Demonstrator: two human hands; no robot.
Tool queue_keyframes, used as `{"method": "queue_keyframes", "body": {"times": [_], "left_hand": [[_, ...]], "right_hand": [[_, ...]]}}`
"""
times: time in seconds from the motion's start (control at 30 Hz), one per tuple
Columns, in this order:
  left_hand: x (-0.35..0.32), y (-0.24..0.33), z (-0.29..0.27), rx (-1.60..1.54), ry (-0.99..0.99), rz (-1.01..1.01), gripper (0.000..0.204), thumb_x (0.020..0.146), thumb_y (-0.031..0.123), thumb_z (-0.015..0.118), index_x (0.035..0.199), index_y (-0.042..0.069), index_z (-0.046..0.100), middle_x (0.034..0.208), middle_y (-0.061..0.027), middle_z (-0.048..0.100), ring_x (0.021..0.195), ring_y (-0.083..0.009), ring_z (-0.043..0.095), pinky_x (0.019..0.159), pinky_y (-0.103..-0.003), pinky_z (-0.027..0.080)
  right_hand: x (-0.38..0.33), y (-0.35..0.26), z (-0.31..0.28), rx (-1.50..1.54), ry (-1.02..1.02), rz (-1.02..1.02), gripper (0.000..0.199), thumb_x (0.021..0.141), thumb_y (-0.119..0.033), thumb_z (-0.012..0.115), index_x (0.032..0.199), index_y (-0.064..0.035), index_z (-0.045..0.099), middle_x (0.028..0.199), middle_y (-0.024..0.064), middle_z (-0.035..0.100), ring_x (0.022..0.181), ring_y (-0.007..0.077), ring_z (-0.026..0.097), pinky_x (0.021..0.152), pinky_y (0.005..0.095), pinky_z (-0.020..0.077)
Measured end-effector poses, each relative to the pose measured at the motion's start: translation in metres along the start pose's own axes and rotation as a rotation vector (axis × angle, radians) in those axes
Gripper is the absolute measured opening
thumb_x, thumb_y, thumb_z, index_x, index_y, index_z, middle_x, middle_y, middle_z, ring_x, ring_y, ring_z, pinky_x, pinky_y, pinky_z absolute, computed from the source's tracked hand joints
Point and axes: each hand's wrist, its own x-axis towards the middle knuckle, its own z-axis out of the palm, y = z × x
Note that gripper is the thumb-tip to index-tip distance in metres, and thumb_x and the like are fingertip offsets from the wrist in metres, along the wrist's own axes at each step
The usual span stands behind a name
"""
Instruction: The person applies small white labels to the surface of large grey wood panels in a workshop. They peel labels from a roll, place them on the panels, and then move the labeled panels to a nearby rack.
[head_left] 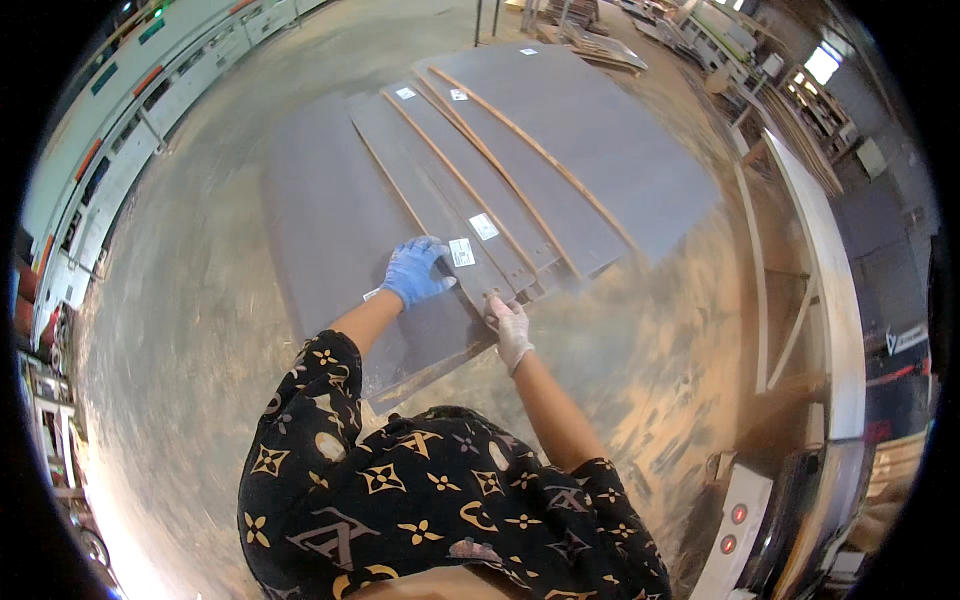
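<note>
A: What is the left hand (415,270) doing?

B: It wears a blue glove and lies flat, fingers spread, on top of a narrow grey board (425,195). It presses down near the board's close end, just beside a small white label (461,252). It grips nothing.

A: And the right hand (510,328)?

B: That one wears a pale glove. It sits at the near end of the same board, fingers curled over the edge. It seems to pinch that end, though I cannot tell how tightly.

A: Where is the board?

B: It lies on a stack of grey boards fanned out on the dusty concrete floor (200,330). A wide panel (325,230) lies under it to the left. More strips overlap to the right, and the largest sheet (600,140) lies farthest out. Thin wooden edges show between them.

A: Anything else nearby?

B: A long white machine (120,130) runs along the left, and a wooden frame (800,260) stands at the right.
</note>
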Motion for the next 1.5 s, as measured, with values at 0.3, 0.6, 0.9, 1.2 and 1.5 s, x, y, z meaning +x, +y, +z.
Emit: {"method": "queue_keyframes", "body": {"times": [0.3, 0.6, 0.9, 1.2, 1.5], "left_hand": [[-0.074, 0.041, -0.023, 0.145, -0.436, 0.593, 0.078, 0.069, 0.052, 0.06, 0.13, 0.01, 0.038, 0.136, -0.0251, 0.028, 0.126, -0.0429, 0.025, 0.103, -0.057, 0.016], [-0.041, -0.027, -0.024, 0.295, -0.343, 0.404, 0.073, 0.073, 0.038, 0.06, 0.134, 0.007, 0.034, 0.139, -0.0215, 0.027, 0.126, -0.0401, 0.027, 0.104, -0.05, 0.02], [-0.099, 0.205, 0.057, -0.471, -0.511, 0.66, 0.052, 0.071, 0.013, 0.065, 0.119, 0.003, 0.049, 0.134, -0.0188, 0.036, 0.124, -0.0321, 0.033, 0.102, -0.039, 0.028], [-0.316, 0.458, 0.175, -0.761, -1.145, 0.858, 0.022, 0.079, 0.015, 0.06, 0.099, 0.004, 0.061, 0.092, -0.0115, 0.064, 0.087, -0.0247, 0.061, 0.08, -0.034, 0.046], [-0.432, 0.522, 0.298, -0.088, -1.212, 0.883, 0.042, 0.084, 0.043, 0.047, 0.088, 0.005, 0.064, 0.091, -0.0201, 0.062, 0.09, -0.036, 0.057, 0.079, -0.042, 0.043]], "right_hand": [[-0.119, 0.027, -0.094, -0.167, 0.306, 0.032, 0.031, 0.083, -0.028, 0.057, 0.105, -0.0058, 0.057, 0.086, 0.0036, 0.06, 0.073, 0.0136, 0.056, 0.06, 0.0264, 0.0446], [-0.204, 0.086, -0.132, 0.182, 0.716, 0.113, 0.028, 0.081, -0.023, 0.058, 0.099, -0.0023, 0.059, 0.086, 0.0055, 0.061, 0.073, 0.0157, 0.057, 0.065, 0.0285, 0.0459], [-0.387, 0.234, -0.21, 0.101, 1.23, 0.23, 0.035, 0.079, -0.027, 0.059, 0.104, -0.0033, 0.06, 0.087, 0.0078, 0.064, 0.08, 0.0166, 0.059, 0.073, 0.0306, 0.0471], [-0.62, 0.292, -0.207, 0.3, 1.583, 0.112, 0.032, 0.083, -0.021, 0.056, 0.108, 0.0001, 0.058, 0.094, 0.0097, 0.063, 0.09, 0.0177, 0.059, 0.079, 0.0293, 0.0464], [-0.73, 0.341, -0.284, 0.871, 1.724, -0.339, 0.028, 0.085, -0.016, 0.058, 0.109, -0.0015, 0.055, 0.093, 0.0062, 0.061, 0.079, 0.0151, 0.059, 0.07, 0.028, 0.0488]]}}
